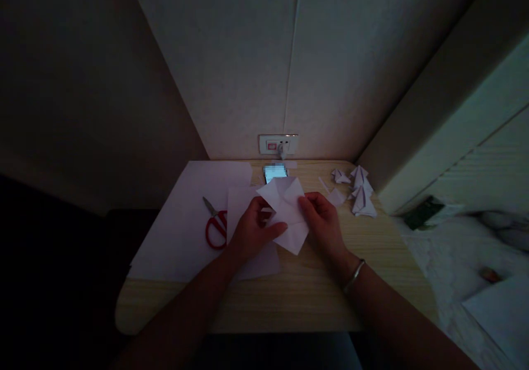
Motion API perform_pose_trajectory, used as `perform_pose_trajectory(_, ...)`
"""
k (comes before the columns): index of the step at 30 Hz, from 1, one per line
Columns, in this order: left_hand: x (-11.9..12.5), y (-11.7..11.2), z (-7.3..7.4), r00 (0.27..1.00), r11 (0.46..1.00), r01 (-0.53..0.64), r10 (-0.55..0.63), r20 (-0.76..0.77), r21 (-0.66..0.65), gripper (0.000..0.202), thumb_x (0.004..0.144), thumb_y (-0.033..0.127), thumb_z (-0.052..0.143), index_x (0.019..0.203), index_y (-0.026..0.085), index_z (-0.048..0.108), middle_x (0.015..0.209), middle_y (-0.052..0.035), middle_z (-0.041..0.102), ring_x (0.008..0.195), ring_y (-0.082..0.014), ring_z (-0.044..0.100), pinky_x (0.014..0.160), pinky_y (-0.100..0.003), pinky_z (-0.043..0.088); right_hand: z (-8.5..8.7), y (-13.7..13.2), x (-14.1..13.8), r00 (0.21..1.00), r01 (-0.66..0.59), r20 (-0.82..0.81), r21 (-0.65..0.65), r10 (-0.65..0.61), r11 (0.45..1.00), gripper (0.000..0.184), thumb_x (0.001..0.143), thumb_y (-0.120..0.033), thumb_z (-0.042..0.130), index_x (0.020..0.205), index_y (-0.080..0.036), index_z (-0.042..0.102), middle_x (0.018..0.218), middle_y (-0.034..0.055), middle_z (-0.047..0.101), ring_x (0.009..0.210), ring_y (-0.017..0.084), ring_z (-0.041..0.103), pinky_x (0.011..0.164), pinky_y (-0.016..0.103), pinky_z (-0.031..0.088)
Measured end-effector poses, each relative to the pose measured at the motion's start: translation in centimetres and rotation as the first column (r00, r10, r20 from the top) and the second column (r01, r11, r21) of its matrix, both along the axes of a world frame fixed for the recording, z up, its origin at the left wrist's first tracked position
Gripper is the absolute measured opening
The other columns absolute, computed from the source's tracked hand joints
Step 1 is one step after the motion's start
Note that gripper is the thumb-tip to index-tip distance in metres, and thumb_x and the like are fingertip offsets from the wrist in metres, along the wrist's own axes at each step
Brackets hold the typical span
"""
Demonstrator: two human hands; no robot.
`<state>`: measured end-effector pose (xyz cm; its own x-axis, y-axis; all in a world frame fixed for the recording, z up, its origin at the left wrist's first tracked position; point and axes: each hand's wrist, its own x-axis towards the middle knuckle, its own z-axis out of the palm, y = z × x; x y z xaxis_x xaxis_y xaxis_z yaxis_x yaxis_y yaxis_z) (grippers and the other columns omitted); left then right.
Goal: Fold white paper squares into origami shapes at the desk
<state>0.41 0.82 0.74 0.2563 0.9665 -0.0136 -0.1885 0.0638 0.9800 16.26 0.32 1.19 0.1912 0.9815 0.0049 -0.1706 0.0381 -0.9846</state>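
Note:
A partly folded white paper square (286,210) is held just above the wooden table (306,298), near its middle. My left hand (252,232) grips the paper's left side, thumb lying across the front. My right hand (322,221) pinches its right edge with closed fingers; a metal bracelet (353,275) circles that wrist. Flat white sheets (194,227) lie under and to the left of my hands.
Red-handled scissors (215,224) rest on the sheets at left. A lit phone (275,173) lies at the back by a wall socket (278,144). Several folded paper shapes (359,191) sit at back right. A bed (475,260) stands to the right.

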Motion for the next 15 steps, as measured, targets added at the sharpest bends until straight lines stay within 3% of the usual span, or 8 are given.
perform_pose_trajectory(2, 0.0, 0.1, 0.1, 0.999, 0.999, -0.040, 0.040, -0.015, -0.005, 0.046, 0.064, 0.031, 0.074, 0.103, 0.018, 0.053, 0.100, -0.0073, 0.065, 0.078, -0.0168, 0.063, 0.066, -0.026, 0.049, -0.1, 0.0, 0.0, 1.000, -0.006, 0.006, 0.013, 0.006, 1.000, 0.024, 0.072, -0.043, 0.065, 0.074, -0.021, 0.057, 0.062, -0.0028, 0.058, 0.049, 0.010, 0.047, 0.042, 0.021, 0.036)
perform_pose_trajectory(6, 0.0, 0.2, 0.4, 0.993, 0.989, -0.112, 0.114, 0.019, -0.092, 0.031, 0.074, 0.041, 0.063, 0.090, 0.015, 0.059, 0.076, -0.0021, 0.065, 0.061, -0.0126, 0.058, 0.054, -0.021, 0.043, -0.1, 0.1, 0.1, 0.999, -0.024, 0.044, 0.042, 0.022, 0.999, 0.022, 0.074, -0.042, 0.064, 0.076, -0.020, 0.059, 0.065, -0.0024, 0.058, 0.053, 0.011, 0.048, 0.046, 0.021, 0.037)
perform_pose_trajectory(11, 0.1, 0.1, 0.8, 0.960, 0.958, -0.168, 0.213, 0.180, -0.234, 0.031, 0.070, 0.041, 0.066, 0.090, 0.016, 0.062, 0.073, -0.0012, 0.065, 0.061, -0.0132, 0.059, 0.051, -0.021, 0.041, -0.1, 0.2, 0.0, 0.998, -0.061, -0.001, 0.036, 0.061, 0.997, 0.021, 0.074, -0.041, 0.064, 0.080, -0.021, 0.062, 0.066, -0.0030, 0.060, 0.054, 0.010, 0.049, 0.048, 0.021, 0.038)
perform_pose_trajectory(15, 0.2, 0.0, 1.1, 0.940, 0.924, -0.256, 0.306, 0.148, -0.284, 0.034, 0.066, 0.040, 0.069, 0.090, 0.017, 0.062, 0.074, -0.0018, 0.065, 0.060, -0.0139, 0.060, 0.049, -0.022, 0.041, -0.2, -0.1, 0.2, 0.989, -0.144, -0.010, 0.066, 0.145, 0.987, 0.021, 0.077, -0.042, 0.062, 0.086, -0.024, 0.066, 0.065, -0.0036, 0.060, 0.053, 0.010, 0.048, 0.048, 0.021, 0.039)
